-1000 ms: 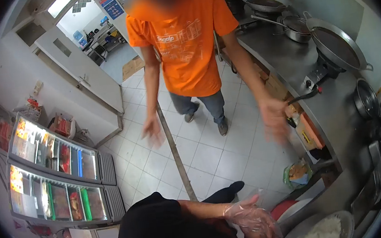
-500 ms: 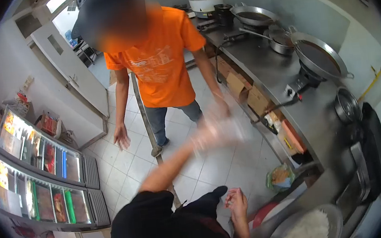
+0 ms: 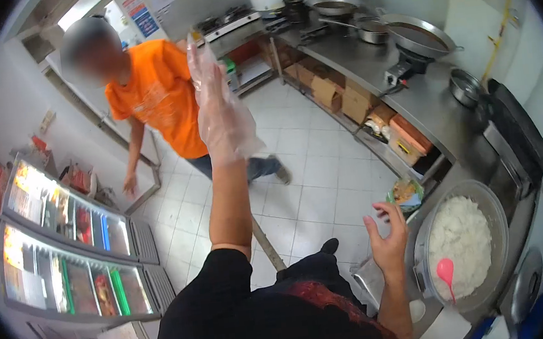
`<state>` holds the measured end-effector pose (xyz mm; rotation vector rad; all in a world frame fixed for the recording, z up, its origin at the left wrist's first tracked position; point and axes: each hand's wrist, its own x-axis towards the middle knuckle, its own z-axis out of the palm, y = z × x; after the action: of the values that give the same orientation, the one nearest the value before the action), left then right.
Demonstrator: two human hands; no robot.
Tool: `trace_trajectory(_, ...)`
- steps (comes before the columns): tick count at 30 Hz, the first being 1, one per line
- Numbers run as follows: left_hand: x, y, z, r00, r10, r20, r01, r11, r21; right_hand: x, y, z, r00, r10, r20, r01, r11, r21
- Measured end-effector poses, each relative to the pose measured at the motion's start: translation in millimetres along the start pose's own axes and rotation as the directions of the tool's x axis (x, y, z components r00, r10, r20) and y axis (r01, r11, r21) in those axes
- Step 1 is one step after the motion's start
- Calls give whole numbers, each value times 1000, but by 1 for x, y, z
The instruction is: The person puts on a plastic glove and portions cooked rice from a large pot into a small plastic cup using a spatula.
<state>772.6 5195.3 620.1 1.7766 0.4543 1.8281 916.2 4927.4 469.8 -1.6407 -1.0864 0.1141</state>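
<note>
My left hand (image 3: 218,106) is held up in front of me in a loose clear plastic glove, its fingers stretched upward and holding nothing. My right hand (image 3: 388,235) is bare, with curled fingers apart from the thumb and nothing between them. It hovers just left of a large metal pot (image 3: 504,238) without touching it. White rice (image 3: 464,236) fills much of that pot, and a pink spoon (image 3: 445,270) rests on the rice at the near side.
A person in an orange shirt (image 3: 160,95) stands beyond my left hand. Along the right runs a steel counter (image 3: 345,51) with a wide pan (image 3: 419,34) on a burner and boxes (image 3: 326,92) beneath. A lit glass-front fridge (image 3: 72,234) is at left. A bag of food (image 3: 406,192) is near my right hand.
My left hand has swung upward, its glove now clear instead of blurred. My right hand has risen beside the pot. The other person has moved left and turned; more of the rice pot shows.
</note>
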Motion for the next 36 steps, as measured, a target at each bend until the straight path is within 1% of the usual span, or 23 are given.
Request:
trace_trajectory(1, -10, 6, 7, 1000, 12, 27, -3, 949, -315, 3, -19, -5, 994, -109, 6, 109, 994, 6)
trace_trajectory(2, -30, 23, 24, 996, 50, 77, -21, 942, -335, 2, -38, -8, 978, -208, 22, 207, 978, 14)
trace_trajectory(4, -70, 56, 60, 976, 125, 176, -50, 924, -379, 6, -79, -13, 877, -480, -24, 473, 870, -137)
trace_trajectory(6, -100, 79, 83, 945, -15, 327, 246, 690, -680, 4, -95, -13, 740, -643, -194, 570, 754, -325)
trace_trajectory(7, -111, 84, 95, 934, -7, 357, 274, 656, -703, 3, -95, -16, 688, -689, -228, 595, 715, -366)
trace_trajectory(10, -137, 106, 129, 881, 27, 473, 374, 572, -730, -20, -92, -45, 706, -699, -112, 565, 652, -506)
trace_trajectory(12, -150, 114, 142, 780, -57, 623, 576, 453, -680, -33, -80, -44, 627, -772, -103, 631, 581, -513)
trace_trajectory(13, -160, 101, 157, 659, -106, 744, 732, 315, -604, -43, -73, -44, 675, -738, -28, 586, 559, -586)
trace_trajectory(14, -170, 91, 172, 651, -12, 759, 671, 476, -568, -50, -72, -52, 726, -686, -42, 527, 595, -606)
trace_trajectory(16, -195, 99, 184, 444, -28, 896, 878, 213, -429, -65, -51, -62, 746, -662, -76, 460, 594, -660)
trace_trajectory(17, -209, 105, 200, 506, 50, 861, 799, 350, -489, -81, -48, -61, 828, -554, -91, 324, 604, -728)
trace_trajectory(19, -231, 125, 208, 487, 243, 839, 871, -214, -443, -106, -51, -65, 875, -435, -210, 124, 623, -773)
trace_trajectory(22, -249, 192, 213, 475, 225, 851, 871, 19, -491, -153, -61, -73, 882, -318, -347, -126, 551, -825)
trace_trajectory(23, -262, 198, 221, 413, 336, 847, 845, -487, -219, -166, -71, -77, 868, -280, -411, -179, 595, -784)
trace_trajectory(25, -274, 229, 213, 302, 669, 680, 778, -585, 230, -207, -112, -85, 818, -215, -533, -273, 670, -690)
trace_trajectory(26, -284, 235, 209, 223, 741, 633, 734, -555, 392, -225, -143, -83, 668, -103, -737, -467, 714, -522)
trace_trajectory(27, -294, 242, 204, 140, 805, 577, 666, -508, 547, -245, -178, -80, 461, -3, -887, -602, 734, -315)
trace_trajectory(28, -304, 248, 198, 56, 856, 514, 581, -446, 681, -282, -188, -77, 286, -174, -942, -759, 559, -334)
trace_trajectory(30, -324, 273, 169, 118, 949, 293, 590, -304, 748, -326, -267, -79, -188, -344, -920, -819, 572, -47)
trace_trajectory(31, -333, 286, 150, 158, 968, 195, 589, -251, 768, -334, -325, -76, -266, -243, -933, -904, 398, 154)
trace_trajectory(32, -340, 296, 129, 185, 975, 123, 578, -210, 789, -352, -358, -75, -356, -302, -884, -917, 293, 269)
trace_trajectory(34, -331, 315, 91, 152, 988, 0, 456, -70, 887, -417, -419, -88, -473, -189, -861, -878, 184, 442)
trace_trajectory(36, -304, 316, 57, 27, 991, -132, 187, 125, 974, -415, -452, -76, -453, -258, -853, -887, 228, 402)
